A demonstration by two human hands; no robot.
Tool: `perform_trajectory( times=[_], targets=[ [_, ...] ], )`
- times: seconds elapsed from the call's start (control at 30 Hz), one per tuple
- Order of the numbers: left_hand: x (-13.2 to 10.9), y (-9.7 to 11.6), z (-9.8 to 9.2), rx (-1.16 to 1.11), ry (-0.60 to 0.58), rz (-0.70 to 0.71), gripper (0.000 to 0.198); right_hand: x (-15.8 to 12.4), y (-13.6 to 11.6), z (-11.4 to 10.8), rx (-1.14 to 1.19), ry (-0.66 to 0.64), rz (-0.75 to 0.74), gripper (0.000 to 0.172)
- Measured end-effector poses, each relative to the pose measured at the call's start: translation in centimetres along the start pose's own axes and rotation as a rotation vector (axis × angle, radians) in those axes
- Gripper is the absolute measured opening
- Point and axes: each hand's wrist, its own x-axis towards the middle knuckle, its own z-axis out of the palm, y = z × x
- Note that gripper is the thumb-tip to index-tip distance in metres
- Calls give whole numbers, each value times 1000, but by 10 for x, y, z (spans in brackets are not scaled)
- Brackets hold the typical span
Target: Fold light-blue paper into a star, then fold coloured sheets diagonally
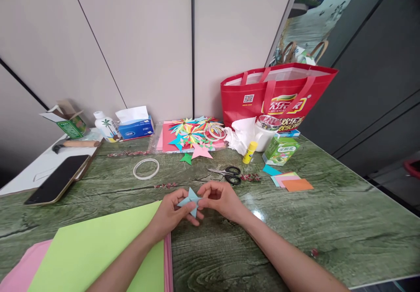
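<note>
A light blue folded paper star (191, 201) with pointed arms is held between both hands above the table. My left hand (175, 208) grips it from the left, thumb on top and fingers underneath. From the right, my right hand (219, 199) pinches one of its points between thumb and fingers. Just beyond the hands lie black-handled scissors (229, 175), blades pointing left. Under my left forearm is a stack of coloured paper with a yellow-green sheet (108, 244) on top.
Paper stars and fans (192, 137) lie at the back. A tape roll (146, 168), phone (61, 178), tissue pack (136, 128) and bottle (107, 127) are left. A glue stick (250, 152), mug (264, 137), green carton (281, 151), paper slips (299, 184) and red bag (243, 112) are right.
</note>
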Motion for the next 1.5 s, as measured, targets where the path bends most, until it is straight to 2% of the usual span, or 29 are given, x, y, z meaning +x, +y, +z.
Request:
perform_trajectory(
  times=[0.17, 0.3, 0.4, 0.6, 0.87, 1.03, 1.17, 1.3, 1.5],
  targets=[
    [2, -1, -3, -72, -5, -1, 27, 2, 2, -2, -114, 53, -83, 19],
    [2, -3, 0, -45, 79, -9, 27, 2, 5, 2, -61, 31, -42, 18],
    [2, -3, 3, -38, 114, -41, 28, 1, 4, 5, -132, 56, -81, 15],
    [2, 0, 4, -55, 90, -25, 33, -2, 1, 8, -270, 131, -161, 12],
    [-2, 1, 11, 95, 182, 9, 32, -4, 5, 15, -133, 98, -28, 22],
    [1, -4, 10, -114, 116, -56, 36, -4, 6, 15, -215, 147, -38, 22],
    [2, -4, 7, -248, 53, -100, 42, -3, 6, 12, -143, 137, -41, 27],
    [2, -2, 4, -156, 28, -106, 34, -1, 6, 12, -48, 105, -7, 30],
    [2, -5, 3, 21, 93, -103, 32, -1, 6, 12, 0, 59, 63, 30]
  ],
)
